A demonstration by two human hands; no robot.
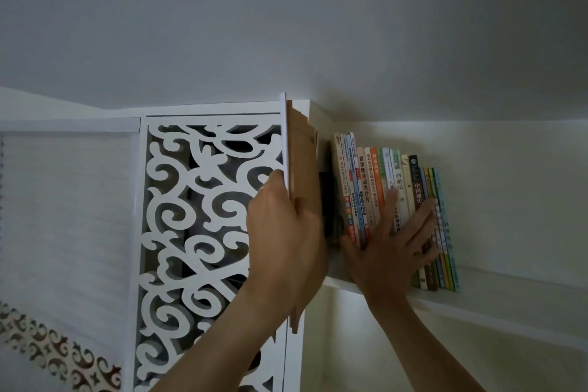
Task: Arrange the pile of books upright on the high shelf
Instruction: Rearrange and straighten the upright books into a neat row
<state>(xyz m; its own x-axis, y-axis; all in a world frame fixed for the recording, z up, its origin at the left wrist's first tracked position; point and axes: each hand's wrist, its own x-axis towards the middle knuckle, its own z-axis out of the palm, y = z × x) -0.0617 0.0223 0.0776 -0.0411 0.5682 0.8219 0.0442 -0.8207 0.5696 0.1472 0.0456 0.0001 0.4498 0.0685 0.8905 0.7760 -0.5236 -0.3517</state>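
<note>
Fingers [416, 219] of the right hand [386, 251] lie spread flat against the upright books [375, 188], while the left hand [283, 232] grips the white door [210, 200] by its edge.

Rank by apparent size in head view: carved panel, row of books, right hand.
1. carved panel, largest.
2. row of books and right hand: look alike; the hand is nearer the camera and covers the books, so unranked.
</note>
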